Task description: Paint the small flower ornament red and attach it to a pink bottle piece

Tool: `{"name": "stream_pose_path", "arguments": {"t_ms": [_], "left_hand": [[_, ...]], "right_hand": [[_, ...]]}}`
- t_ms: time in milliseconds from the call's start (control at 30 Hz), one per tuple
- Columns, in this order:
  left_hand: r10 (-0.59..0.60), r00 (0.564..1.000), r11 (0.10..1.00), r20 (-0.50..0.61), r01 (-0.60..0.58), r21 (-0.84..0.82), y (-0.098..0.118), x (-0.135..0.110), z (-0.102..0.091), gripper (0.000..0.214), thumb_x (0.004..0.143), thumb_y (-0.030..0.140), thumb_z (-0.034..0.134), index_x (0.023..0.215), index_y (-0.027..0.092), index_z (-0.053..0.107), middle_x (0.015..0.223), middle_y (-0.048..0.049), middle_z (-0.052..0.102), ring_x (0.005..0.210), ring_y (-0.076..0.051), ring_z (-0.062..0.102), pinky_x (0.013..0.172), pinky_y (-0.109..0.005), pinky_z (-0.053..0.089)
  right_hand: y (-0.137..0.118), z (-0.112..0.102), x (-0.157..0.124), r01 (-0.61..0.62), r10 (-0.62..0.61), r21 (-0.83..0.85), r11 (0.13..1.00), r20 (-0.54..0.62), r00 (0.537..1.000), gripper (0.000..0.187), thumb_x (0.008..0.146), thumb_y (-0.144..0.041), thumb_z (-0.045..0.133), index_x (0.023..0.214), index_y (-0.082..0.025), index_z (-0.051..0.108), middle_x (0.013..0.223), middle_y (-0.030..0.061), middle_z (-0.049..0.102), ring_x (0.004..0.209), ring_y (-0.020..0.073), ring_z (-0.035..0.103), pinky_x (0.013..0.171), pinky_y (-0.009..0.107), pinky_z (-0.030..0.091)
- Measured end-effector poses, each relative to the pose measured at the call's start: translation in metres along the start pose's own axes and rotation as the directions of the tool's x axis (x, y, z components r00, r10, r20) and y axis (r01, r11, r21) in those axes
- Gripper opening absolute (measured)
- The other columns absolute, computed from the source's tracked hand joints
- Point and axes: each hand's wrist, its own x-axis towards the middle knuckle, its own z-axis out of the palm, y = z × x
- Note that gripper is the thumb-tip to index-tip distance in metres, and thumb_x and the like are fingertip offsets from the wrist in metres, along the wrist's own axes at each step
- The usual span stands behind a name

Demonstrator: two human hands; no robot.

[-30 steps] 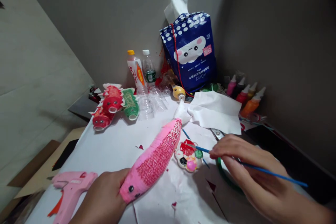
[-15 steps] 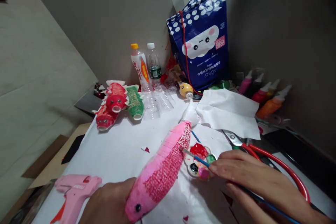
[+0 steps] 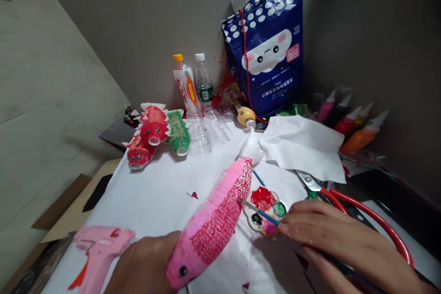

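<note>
A pink fish figure (image 3: 210, 220) slants across the middle, its black-eyed head near me and its white tail end pointing away. Red scale-like marks cover its right side. My left hand (image 3: 146, 264) is closed around the head end; the fingers are mostly hidden beneath the fish. Between the fingers of my right hand (image 3: 337, 234) is a blue-handled paintbrush (image 3: 265, 215), its tip at the fish's right flank. Just under the brush lies a flower-shaped paint palette (image 3: 253, 225) with red, green, black and pink paint.
At left lies a pink glue gun (image 3: 103, 245). Red-handled scissors (image 3: 375, 220) are at right, beside a white cloth (image 3: 303, 147). Behind stand a blue tissue pack (image 3: 272, 87), bottles (image 3: 205, 87), finished-looking red fish (image 3: 153, 124), a green fish (image 3: 179, 131) and paint bottles (image 3: 361, 135).
The brush tip has shifted slightly right, toward the edge of the fish's flank. Both hands keep their holds, and the whole view has moved a little.
</note>
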Motion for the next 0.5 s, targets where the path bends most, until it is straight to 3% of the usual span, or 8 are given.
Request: {"name": "stream_pose_path", "arguments": {"t_ms": [100, 267, 500], "left_hand": [[0.008, 0.999, 1.0, 0.049, -0.008, -0.008, -0.001, 0.001, -0.002, 0.027, 0.081, 0.042, 0.05, 0.069, 0.025, 0.067, 0.068, 0.0023, 0.069, 0.063, -0.019, 0.062, 0.081, -0.03, 0.053], [0.016, 0.999, 0.999, 0.039, -0.013, -0.052, 0.0, 0.001, -0.004, 0.026, 0.083, 0.039, 0.051, 0.069, 0.025, 0.068, 0.068, 0.0022, 0.069, 0.062, -0.019, 0.062, 0.079, -0.029, 0.054], [0.028, 0.997, 0.999, 0.068, -0.025, -0.047, 0.005, 0.001, -0.007, 0.023, 0.083, 0.036, 0.051, 0.071, 0.026, 0.067, 0.074, 0.0034, 0.071, 0.069, -0.019, 0.065, 0.08, -0.026, 0.053]], "right_hand": [[0.0, 0.0, 0.004, -0.007, 0.007, -0.009, 1.0, 0.005, 1.0, 0.035, 0.087, -0.002, 0.052, 0.115, -0.015, 0.068, 0.089, 0.0094, 0.08, 0.087, 0.0191, 0.077, 0.086, 0.023, 0.062], [-0.005, -0.001, 0.011, -0.039, 0.039, 0.01, 0.999, -0.012, 0.999, 0.04, 0.089, -0.002, 0.051, 0.118, -0.022, 0.068, 0.09, 0.0061, 0.08, 0.084, 0.0198, 0.078, 0.079, 0.025, 0.064], [-0.013, 0.0, 0.004, -0.108, 0.106, -0.013, 0.994, -0.097, 0.99, 0.039, 0.088, -0.003, 0.056, 0.119, -0.023, 0.068, 0.097, 0.0046, 0.08, 0.097, 0.0213, 0.076, 0.088, 0.027, 0.062]]}}
